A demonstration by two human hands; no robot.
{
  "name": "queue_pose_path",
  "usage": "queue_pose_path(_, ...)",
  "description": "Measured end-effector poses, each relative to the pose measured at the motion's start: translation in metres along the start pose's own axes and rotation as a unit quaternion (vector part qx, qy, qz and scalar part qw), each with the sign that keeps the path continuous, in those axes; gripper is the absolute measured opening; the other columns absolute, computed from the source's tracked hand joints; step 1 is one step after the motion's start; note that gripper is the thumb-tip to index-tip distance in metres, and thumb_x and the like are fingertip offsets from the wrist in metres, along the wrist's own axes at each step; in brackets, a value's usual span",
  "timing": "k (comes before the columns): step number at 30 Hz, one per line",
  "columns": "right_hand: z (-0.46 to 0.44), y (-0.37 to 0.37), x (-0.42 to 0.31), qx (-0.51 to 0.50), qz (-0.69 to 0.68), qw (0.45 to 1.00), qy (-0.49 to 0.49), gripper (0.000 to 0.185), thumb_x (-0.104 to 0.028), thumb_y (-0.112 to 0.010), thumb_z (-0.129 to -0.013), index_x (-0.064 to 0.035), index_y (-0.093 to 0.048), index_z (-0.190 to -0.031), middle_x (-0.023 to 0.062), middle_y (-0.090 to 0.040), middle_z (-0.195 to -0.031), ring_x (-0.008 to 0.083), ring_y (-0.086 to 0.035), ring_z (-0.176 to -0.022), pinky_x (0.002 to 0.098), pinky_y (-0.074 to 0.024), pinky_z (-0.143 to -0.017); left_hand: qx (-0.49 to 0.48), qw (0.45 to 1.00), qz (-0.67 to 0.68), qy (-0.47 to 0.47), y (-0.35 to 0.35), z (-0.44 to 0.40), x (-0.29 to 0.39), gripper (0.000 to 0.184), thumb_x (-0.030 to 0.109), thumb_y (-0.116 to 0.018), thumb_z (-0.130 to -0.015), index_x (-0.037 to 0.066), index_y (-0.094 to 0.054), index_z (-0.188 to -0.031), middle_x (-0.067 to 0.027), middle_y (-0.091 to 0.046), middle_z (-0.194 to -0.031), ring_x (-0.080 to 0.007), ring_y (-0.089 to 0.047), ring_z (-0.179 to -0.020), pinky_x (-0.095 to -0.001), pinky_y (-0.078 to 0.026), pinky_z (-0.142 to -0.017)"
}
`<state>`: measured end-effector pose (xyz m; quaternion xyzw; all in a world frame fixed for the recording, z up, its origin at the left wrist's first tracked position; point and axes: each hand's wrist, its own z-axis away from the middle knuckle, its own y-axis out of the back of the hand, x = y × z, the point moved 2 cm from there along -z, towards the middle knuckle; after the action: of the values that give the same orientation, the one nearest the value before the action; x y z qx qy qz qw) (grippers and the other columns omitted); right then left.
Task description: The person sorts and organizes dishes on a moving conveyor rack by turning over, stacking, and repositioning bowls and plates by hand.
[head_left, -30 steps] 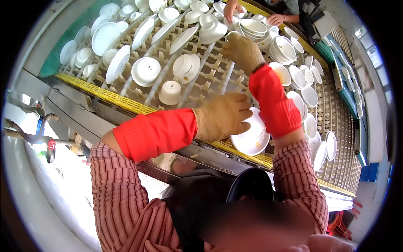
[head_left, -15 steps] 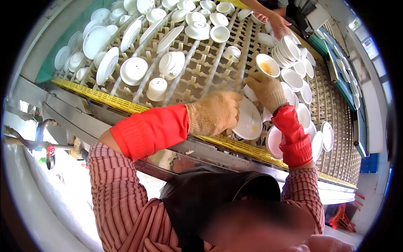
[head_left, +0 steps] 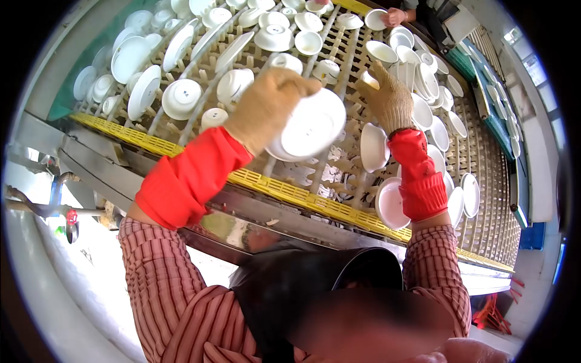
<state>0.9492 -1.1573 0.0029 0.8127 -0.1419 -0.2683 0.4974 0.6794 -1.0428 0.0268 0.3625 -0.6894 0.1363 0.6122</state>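
My left hand (head_left: 272,106), in a tan knit glove with a red sleeve, grips the upper left rim of a white plate (head_left: 310,128), which is tilted with its underside showing. My right hand (head_left: 387,100), gloved the same way, reaches over the rack with its fingers apart beside a small white dish (head_left: 370,80); no dish shows in its grasp. Below it a white bowl (head_left: 374,147) stands on its side. Nearer the yellow edge leans another white dish (head_left: 393,204). A stack of bowls (head_left: 426,81) is just right of my right hand.
The pegged conveyor (head_left: 484,181) carries several plates and bowls, upended at the left. Its yellow edge strip (head_left: 290,192) runs along the near side. A person's hand (head_left: 394,17) is at the far edge. A green shelf with dishes (head_left: 489,100) stands at right.
My left hand has lifted the plate and moved up and left with it. My right hand has moved slightly up. The other person's hand has drawn back from the stack, and the dishes have shifted left.
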Motion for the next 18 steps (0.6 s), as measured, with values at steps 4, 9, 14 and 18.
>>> queue_pose_path(4, -0.001, -0.004, 0.054, -0.069, 0.104, 0.992, 0.027, 0.065, -0.049, -0.081, -0.091, -0.0083, -0.072, -0.14, 0.0213, -0.08, -0.119, 0.0425, -0.077, -0.11, 0.0507, -0.0603, -0.098, 0.093, 0.99, -0.103, 0.02, 0.018, -0.017, 0.012, 0.038, 0.037, -0.072, -0.107, 0.001, -0.079, -0.119, -0.008, -0.076, -0.109, -0.018, -0.071, -0.102, -0.0343, -0.057, -0.091)
queue_pose_path(9, -0.018, -0.038, 0.076, -0.11, 0.19, 0.975, 0.037, 0.054, -0.051, -0.073, -0.096, -0.0104, -0.077, -0.132, 0.0191, -0.079, -0.127, 0.0397, -0.077, -0.113, 0.0499, -0.0589, -0.101, 0.063, 0.954, -0.292, -0.006, 0.022, -0.03, -0.017, 0.045, 0.046, -0.075, -0.104, 0.002, -0.079, -0.112, -0.0155, -0.076, -0.106, -0.0288, -0.072, -0.095, -0.0384, -0.056, -0.091)
queue_pose_path(14, -0.016, -0.031, 0.084, -0.135, 0.058, 0.989, -0.015, 0.056, -0.047, -0.073, -0.098, -0.0075, -0.073, -0.139, 0.0218, -0.079, -0.126, 0.0388, -0.078, -0.113, 0.0496, -0.0617, -0.097, -0.098, 0.904, -0.416, 0.028, -0.004, -0.022, -0.012, 0.045, 0.053, -0.072, -0.105, 0.009, -0.079, -0.111, -0.0149, -0.075, -0.104, -0.0356, -0.072, -0.096, -0.0456, -0.057, -0.087)
queue_pose_path(18, -0.004, -0.02, 0.087, 0.0, -0.061, 0.979, 0.195, 0.052, -0.02, -0.071, -0.107, -0.0063, -0.055, -0.155, 0.0232, -0.079, -0.116, 0.0362, -0.077, -0.118, 0.0455, -0.0648, -0.091, -0.044, 0.934, -0.352, 0.041, 0.008, -0.05, -0.029, 0.036, 0.045, -0.072, -0.104, 0.016, -0.082, -0.122, -0.0109, -0.078, -0.103, -0.032, -0.071, -0.089, -0.041, -0.058, -0.082)
